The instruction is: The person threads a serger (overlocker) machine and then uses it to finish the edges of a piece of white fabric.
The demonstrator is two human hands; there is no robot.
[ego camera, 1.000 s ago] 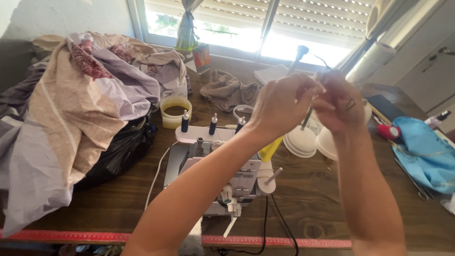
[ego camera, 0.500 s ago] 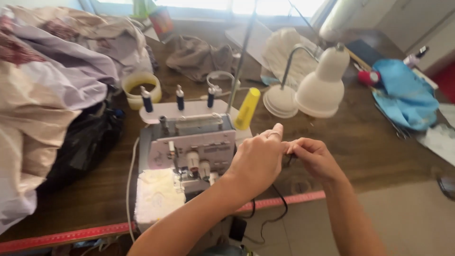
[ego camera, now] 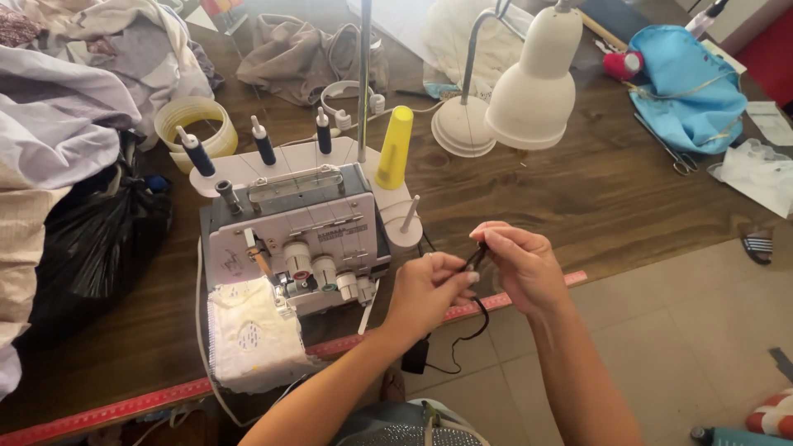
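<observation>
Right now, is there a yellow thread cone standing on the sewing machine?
Yes, a yellow thread cone stands upright on the rear stand of the white sewing machine, beside three dark spools.

Bright, even daylight (soft shadows), sharp throughout.

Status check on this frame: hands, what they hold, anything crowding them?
Left hand and right hand pinch a small dark piece together. Overlock machine just left, lamp behind; neither touching.

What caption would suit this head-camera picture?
Both hands, left hand and right hand, pinch a thin dark cord beside a serger.
</observation>
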